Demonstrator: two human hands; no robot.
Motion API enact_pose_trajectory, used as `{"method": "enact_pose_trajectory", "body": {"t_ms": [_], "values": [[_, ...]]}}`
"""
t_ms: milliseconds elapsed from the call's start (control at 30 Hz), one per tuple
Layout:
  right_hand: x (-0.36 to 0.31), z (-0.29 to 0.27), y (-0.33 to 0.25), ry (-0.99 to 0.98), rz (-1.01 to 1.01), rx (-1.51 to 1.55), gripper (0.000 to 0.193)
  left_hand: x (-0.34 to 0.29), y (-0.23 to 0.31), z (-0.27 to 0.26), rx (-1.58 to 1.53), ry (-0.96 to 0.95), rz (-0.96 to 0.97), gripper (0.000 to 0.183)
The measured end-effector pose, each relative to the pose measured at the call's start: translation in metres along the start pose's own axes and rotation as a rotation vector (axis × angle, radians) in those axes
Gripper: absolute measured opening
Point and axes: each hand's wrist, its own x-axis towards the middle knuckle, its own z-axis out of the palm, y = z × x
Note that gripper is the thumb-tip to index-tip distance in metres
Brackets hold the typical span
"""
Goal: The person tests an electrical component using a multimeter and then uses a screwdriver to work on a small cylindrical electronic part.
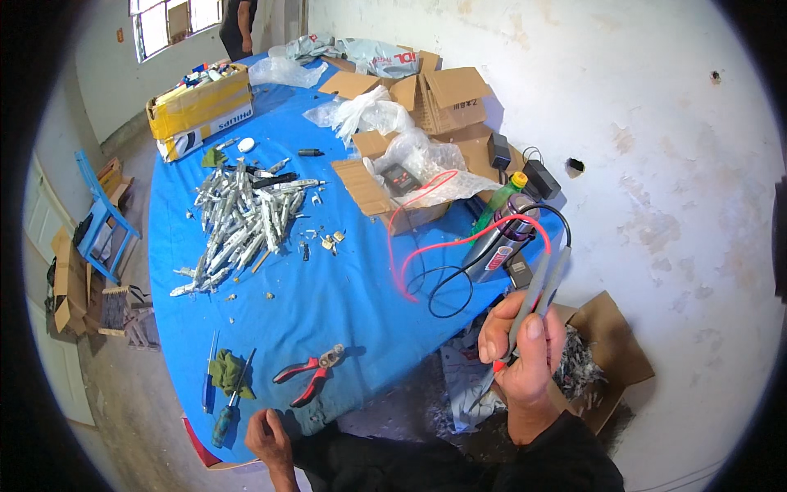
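Observation:
Raised over the table's right edge, my right hand [529, 348] is closed around two grey test probes [537, 299]. Red and black leads run from their tops; the red lead [459, 232] loops toward a dark meter [399, 180] on bubble wrap in an open carton. My left hand [269, 439] rests by the near table edge, fingers curled in, with nothing visible in it. Close to it are red-and-black pliers [311, 375], a blue-handled screwdriver [224, 425], a thinner screwdriver [210, 377] and a green cloth [227, 371]. A pile of slim silvery-white pieces [242, 217] lies farther off.
The blue-covered table [344, 295] holds a yellow-taped box [201, 111] at the far left. Cartons [451, 90], a steel flask [496, 246] and a green bottle [504, 195] stand at right. Below is a carton of scraps [611, 361]. Another person [238, 29] stands far off.

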Motion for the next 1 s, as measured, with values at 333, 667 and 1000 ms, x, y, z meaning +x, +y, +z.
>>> {"method": "enact_pose_trajectory", "body": {"t_ms": [333, 667, 1000], "values": [[0.017, 0.009, 0.004, 0.074, -0.187, -0.097, 0.037, 0.0, -0.001, 0.003, 0.017, 0.022, 0.002, 0.017], [0.034, 0.005, 0.008, 0.092, -0.129, 0.011, 0.03, -0.002, -0.005, -0.002, 0.038, -0.042, -0.079, 0.011], [0.07, 0.02, 0.002, 0.14, -0.319, -0.011, 0.027, -0.002, -0.003, -0.001, -0.003, -0.014, -0.064, 0.011]]}}
